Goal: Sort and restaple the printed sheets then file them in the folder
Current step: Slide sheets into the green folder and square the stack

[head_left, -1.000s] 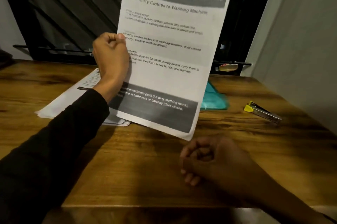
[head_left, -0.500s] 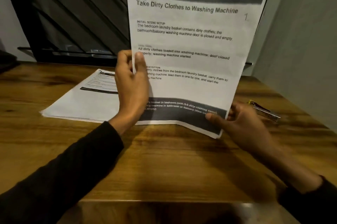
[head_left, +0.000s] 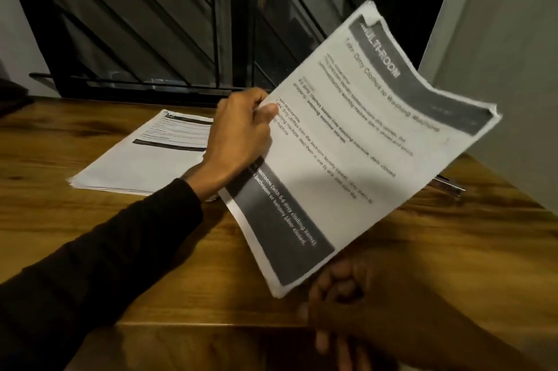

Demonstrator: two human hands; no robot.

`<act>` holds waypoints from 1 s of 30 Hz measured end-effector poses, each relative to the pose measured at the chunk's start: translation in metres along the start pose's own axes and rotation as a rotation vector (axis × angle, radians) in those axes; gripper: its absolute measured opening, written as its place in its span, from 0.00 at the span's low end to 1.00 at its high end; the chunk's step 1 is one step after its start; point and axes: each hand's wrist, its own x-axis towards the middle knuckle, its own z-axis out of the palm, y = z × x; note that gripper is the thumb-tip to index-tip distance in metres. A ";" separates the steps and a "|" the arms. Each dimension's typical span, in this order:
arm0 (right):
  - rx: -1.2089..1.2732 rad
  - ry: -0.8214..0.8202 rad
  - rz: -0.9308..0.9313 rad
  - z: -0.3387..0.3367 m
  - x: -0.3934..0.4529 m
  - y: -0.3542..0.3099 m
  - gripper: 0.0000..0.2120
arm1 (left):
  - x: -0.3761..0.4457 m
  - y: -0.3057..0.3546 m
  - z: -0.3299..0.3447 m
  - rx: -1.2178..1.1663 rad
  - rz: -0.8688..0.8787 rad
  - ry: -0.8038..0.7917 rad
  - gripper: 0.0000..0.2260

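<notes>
- L hand (head_left: 238, 132) grips the printed set (head_left: 356, 141) at its left edge, approx. mid-height; thumb lies on the printed face, fingers wrapped behind.
- Set is held off the table (head_left: 157, 265), tilted clockwise so the header band "MULTI-ROOM" points up and to the right. Text partly legible despite motion blur: title re dirty clothes / washing machine; dark footer band near lower corner.
- Edges show more than one sheet in the set; top-left corner looks crumpled or torn. No staple discernible.
- R hand (head_left: 338, 289) sits low, just under the set's bottom corner, near table front edge. Fingers curled into a loose fist; nothing seen in it. In shadow and blurred, so contact w/ the paper cannot be confirmed.
- Second paper stack (head_left: 142, 159) lies flat on table, behind and left of L hand, printed side up; L wrist covers its right portion.
- Stapler (head_left: 450, 188): only a metal tip shows, on table at right, past the held set's right edge; rest hidden by paper.
- Folder: not in sight in this view.
- Both arms in dark long sleeves (head_left: 99, 265).
- Backdrop: dark window w/ diagonal bars (head_left: 169, 23); pale wall (head_left: 507, 53) at right.
</notes>
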 end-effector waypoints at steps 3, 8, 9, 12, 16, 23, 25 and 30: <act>-0.254 0.035 -0.089 -0.002 -0.015 -0.012 0.08 | -0.009 0.007 0.003 0.036 0.075 -0.185 0.09; -0.473 0.561 -0.447 -0.030 -0.009 -0.007 0.13 | -0.020 0.011 0.015 0.158 0.218 -0.466 0.04; -0.580 0.587 -0.438 -0.040 -0.002 -0.003 0.15 | -0.022 0.009 0.019 0.172 0.232 -0.516 0.03; -0.808 0.455 -0.334 -0.056 0.023 0.022 0.27 | -0.025 0.002 0.028 0.252 0.249 -0.630 0.06; -0.892 0.253 -0.270 -0.050 0.038 0.039 0.33 | -0.032 -0.018 0.037 0.274 0.225 -0.665 0.07; -0.981 0.427 -0.223 -0.080 0.050 0.000 0.30 | -0.042 -0.024 0.042 0.300 0.423 -0.541 0.02; -1.040 0.428 -0.232 -0.090 0.065 -0.004 0.32 | -0.043 -0.023 0.044 0.328 0.487 -0.500 0.02; -0.918 0.351 -0.146 -0.100 0.108 0.002 0.14 | -0.048 -0.018 0.045 0.395 0.546 -0.355 0.08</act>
